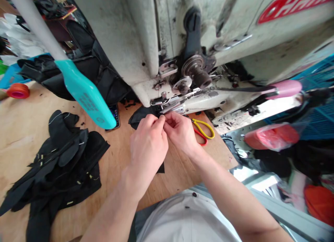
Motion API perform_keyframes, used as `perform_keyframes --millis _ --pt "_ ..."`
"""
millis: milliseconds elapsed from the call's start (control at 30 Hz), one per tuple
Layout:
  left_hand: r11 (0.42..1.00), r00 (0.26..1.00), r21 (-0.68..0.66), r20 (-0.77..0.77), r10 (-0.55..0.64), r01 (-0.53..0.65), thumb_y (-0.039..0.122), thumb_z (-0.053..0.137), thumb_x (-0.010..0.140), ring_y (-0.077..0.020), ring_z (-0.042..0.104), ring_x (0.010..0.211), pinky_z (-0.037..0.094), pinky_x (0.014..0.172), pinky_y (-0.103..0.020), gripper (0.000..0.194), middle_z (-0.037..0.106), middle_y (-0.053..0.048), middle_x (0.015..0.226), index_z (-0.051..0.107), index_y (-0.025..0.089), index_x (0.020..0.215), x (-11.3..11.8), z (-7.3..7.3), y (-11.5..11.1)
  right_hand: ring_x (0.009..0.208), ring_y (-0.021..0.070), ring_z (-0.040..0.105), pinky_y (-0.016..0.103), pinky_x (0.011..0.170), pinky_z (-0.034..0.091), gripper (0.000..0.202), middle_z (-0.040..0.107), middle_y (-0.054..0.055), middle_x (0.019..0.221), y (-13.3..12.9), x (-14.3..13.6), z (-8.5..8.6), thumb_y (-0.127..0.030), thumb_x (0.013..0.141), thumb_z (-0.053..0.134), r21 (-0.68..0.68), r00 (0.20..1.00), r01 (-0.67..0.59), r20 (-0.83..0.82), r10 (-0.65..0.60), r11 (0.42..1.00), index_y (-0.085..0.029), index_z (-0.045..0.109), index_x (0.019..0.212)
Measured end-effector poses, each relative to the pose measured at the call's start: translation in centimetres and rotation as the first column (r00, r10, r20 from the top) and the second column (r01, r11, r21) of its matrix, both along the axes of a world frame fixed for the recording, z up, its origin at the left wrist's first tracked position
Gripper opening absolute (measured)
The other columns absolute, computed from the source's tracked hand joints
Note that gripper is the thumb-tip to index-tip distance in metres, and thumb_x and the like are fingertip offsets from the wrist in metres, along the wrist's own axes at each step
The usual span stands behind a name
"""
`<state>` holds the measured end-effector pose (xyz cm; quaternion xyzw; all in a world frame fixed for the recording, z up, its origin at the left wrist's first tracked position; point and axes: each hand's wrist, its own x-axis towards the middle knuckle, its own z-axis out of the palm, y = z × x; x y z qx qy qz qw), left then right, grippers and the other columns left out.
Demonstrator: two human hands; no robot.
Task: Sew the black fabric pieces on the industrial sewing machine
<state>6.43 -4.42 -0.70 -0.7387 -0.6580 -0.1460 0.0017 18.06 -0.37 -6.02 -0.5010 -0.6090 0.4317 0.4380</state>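
My left hand (149,141) and my right hand (180,131) meet at the front of a worn, pale sewing machine (122,29), just below its needle area. Both hands have their fingers closed in a pinch. Black fabric (141,116) shows behind my left hand, and a dark strip of it (161,168) comes out below that hand. What the fingertips pinch is too small and hidden to make out. Right beside my right hand lie scissors with yellow and red handles (204,129).
Black fabric pieces (70,158) are heaped on the wooden table (117,186) at left. A turquoise-ended lamp arm (83,92) hangs over a phone (114,117). A red roll (18,91) sits far left. Bagged red material (272,137) and blue crates (315,109) are at right.
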Motion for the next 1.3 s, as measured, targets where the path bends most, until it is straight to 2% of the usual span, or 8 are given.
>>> perform_keyframes --millis 167,367,600,767,867,1067,1200,1300 --pt "0.992 0.999 -0.125 0.032 -0.017 0.021 0.014 0.056 0.091 -0.0231 0.064 0.105 0.056 0.080 -0.032 0.047 0.063 -0.008 0.114 0.057 0.018 0.138 -1.1 1.2 -0.4 0.058 0.0121 0.057 0.023 0.054 0.043 0.010 0.067 -0.001 0.070 0.5 -0.4 0.1 -0.028 0.082 0.065 -0.104 0.994 0.013 -0.108 -0.024 0.994 -0.019 0.064 0.080" --pt "0.998 1.000 -0.056 -0.013 0.017 -0.017 0.015 0.051 0.093 -0.0222 0.066 0.098 0.053 0.072 -0.031 0.042 0.065 -0.006 0.113 0.062 0.022 0.133 -2.1 1.2 -1.4 0.064 0.0129 0.059 0.024 0.061 0.046 0.011 0.066 -0.002 0.074 -1.3 -2.1 -1.2 -0.029 0.083 0.066 -0.020 0.985 0.155 -0.070 -0.156 0.988 -0.021 0.059 0.083" --pt "0.997 0.987 -0.056 -0.153 -0.053 0.045 0.015 0.049 0.092 -0.0220 0.067 0.089 0.048 0.063 -0.030 0.042 0.066 -0.004 0.101 0.065 0.027 0.130 -1.7 1.5 -0.5 0.059 0.0113 0.054 0.023 0.056 0.043 0.006 0.062 -0.002 0.068 -1.0 -1.3 -0.8 -0.023 0.081 0.063 -0.059 0.989 0.078 -0.123 -0.085 0.995 -0.019 0.060 0.078" --pt "0.986 0.963 -0.138 -0.240 -0.123 0.091 0.016 0.052 0.089 -0.0244 0.066 0.089 0.049 0.062 -0.032 0.048 0.065 -0.007 0.103 0.058 0.019 0.137 -1.3 2.0 -0.2 0.059 0.0123 0.057 0.023 0.054 0.044 0.008 0.066 0.000 0.068 0.5 0.0 0.7 -0.024 0.075 0.068 -0.159 0.987 0.014 -0.156 -0.039 0.987 -0.017 0.066 0.076" --pt "0.984 0.964 -0.136 -0.220 -0.147 0.118 0.015 0.054 0.088 -0.0253 0.065 0.091 0.050 0.066 -0.033 0.055 0.063 -0.008 0.103 0.051 0.013 0.143 -1.4 1.8 -0.9 0.060 0.0131 0.058 0.024 0.056 0.047 0.010 0.066 0.001 0.069 0.5 -0.5 0.7 -0.027 0.075 0.068 -0.185 0.968 0.023 -0.243 -0.068 0.982 -0.017 0.065 0.077" --pt "0.994 0.984 0.004 -0.140 -0.112 0.113 0.012 0.053 0.091 -0.0216 0.064 0.085 0.048 0.067 -0.032 0.044 0.062 -0.005 0.096 0.060 0.017 0.134 -1.9 1.5 -2.6 0.064 0.0125 0.056 0.024 0.060 0.045 0.010 0.063 -0.001 0.073 -1.5 -3.0 -1.2 -0.026 0.080 0.065 -0.058 0.965 0.211 -0.146 -0.217 0.976 -0.020 0.058 0.081" --pt "0.989 0.968 -0.015 -0.203 -0.145 0.145 0.013 0.054 0.090 -0.0224 0.064 0.083 0.047 0.065 -0.033 0.041 0.063 -0.004 0.092 0.065 0.019 0.129 -1.8 1.8 -2.2 0.062 0.0116 0.051 0.024 0.059 0.041 0.009 0.059 -0.003 0.069 -1.9 -3.1 -1.9 -0.022 0.083 0.059 -0.004 0.974 0.201 -0.103 -0.201 0.980 -0.021 0.053 0.077" --pt "0.987 0.961 -0.079 -0.229 -0.158 0.143 0.013 0.052 0.091 -0.0230 0.064 0.085 0.049 0.065 -0.033 0.040 0.064 -0.006 0.096 0.064 0.018 0.129 -1.2 2.0 -1.4 0.061 0.0116 0.052 0.023 0.058 0.041 0.005 0.060 -0.003 0.068 -1.5 -2.2 -1.3 -0.021 0.081 0.060 -0.026 0.985 0.149 -0.081 -0.151 0.988 -0.020 0.057 0.077"
